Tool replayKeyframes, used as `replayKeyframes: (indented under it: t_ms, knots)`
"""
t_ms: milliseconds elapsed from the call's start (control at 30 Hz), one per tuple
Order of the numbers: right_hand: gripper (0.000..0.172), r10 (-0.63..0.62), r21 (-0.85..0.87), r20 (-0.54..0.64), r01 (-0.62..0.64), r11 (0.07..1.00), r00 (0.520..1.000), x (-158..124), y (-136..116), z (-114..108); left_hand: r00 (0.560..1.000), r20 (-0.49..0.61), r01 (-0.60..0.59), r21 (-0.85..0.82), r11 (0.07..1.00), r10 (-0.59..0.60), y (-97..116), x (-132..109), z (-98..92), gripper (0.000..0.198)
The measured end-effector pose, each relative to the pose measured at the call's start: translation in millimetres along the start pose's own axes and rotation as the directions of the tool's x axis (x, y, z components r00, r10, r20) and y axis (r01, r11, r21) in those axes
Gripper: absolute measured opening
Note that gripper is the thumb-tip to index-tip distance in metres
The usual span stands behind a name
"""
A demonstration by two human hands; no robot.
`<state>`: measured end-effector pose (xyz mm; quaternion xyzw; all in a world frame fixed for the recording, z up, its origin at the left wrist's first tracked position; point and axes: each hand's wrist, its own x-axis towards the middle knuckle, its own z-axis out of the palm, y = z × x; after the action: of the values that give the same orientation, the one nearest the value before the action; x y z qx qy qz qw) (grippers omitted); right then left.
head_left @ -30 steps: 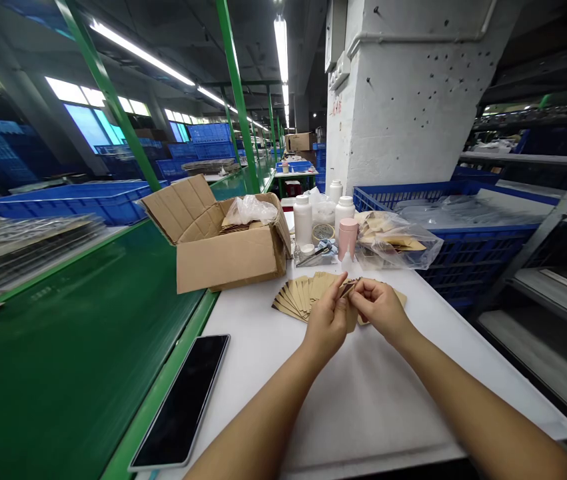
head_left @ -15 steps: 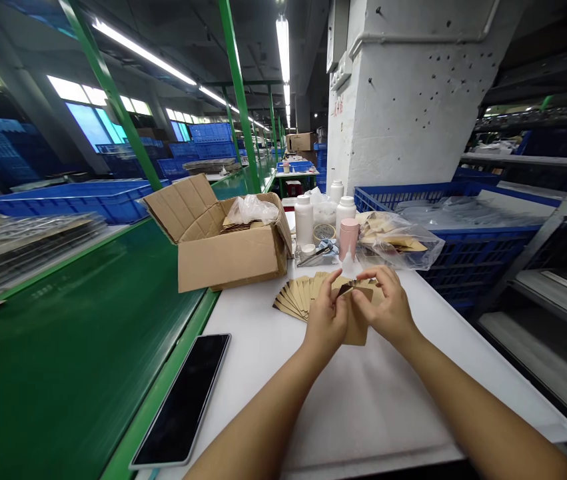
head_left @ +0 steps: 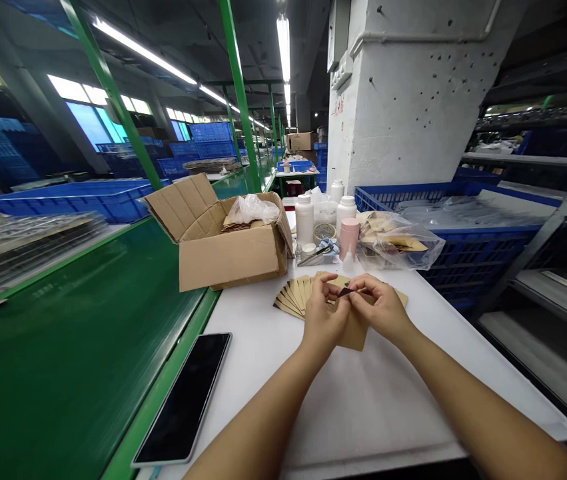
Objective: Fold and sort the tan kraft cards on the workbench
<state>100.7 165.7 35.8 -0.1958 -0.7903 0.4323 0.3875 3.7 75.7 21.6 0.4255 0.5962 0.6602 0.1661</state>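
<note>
My left hand [head_left: 324, 312] and my right hand [head_left: 382, 308] meet over the white tabletop, fingers of both closed in a pinch. Between the fingertips shows a small dark piece [head_left: 345, 292] at the upper end of a brown kraft paper card [head_left: 354, 332]; whether it is part of the card I cannot tell. The card slants down toward me below the hands. Behind and left of my left hand, several similar brown cards [head_left: 293, 297] with dark ends lie fanned out. More brown paper shows to the right, partly hidden by my right hand.
An open cardboard box [head_left: 233, 257] stands back left beside the green conveyor [head_left: 88, 333]. A phone [head_left: 186, 393] lies at the table's left edge. White bottles [head_left: 304, 220], a pink bottle [head_left: 348, 239] and a plastic bag of brown pieces [head_left: 398, 240] stand behind. Blue crate [head_left: 483, 250] at right.
My fingers have drawn closer together around the dark piece, and my right hand has moved slightly left and lower. The held card has tilted a little.
</note>
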Motion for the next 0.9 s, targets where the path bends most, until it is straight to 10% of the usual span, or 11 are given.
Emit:
replayKeyframes:
  t_ms: [533, 900]
  knots:
    - [0.025, 0.272, 0.2, 0.106, -0.289, 0.936, 0.956, 3, 11, 0, 0.993, 0.015, 0.115, -0.147, 0.982, -0.114, 1, 2, -0.1, 0.037]
    - [0.012, 0.271, 0.034, 0.119, -0.276, 0.96, 0.955, 7, 11, -5, 0.981, -0.028, 0.184, -0.163, 0.969, -0.191, -3, 8, -4.5, 0.049]
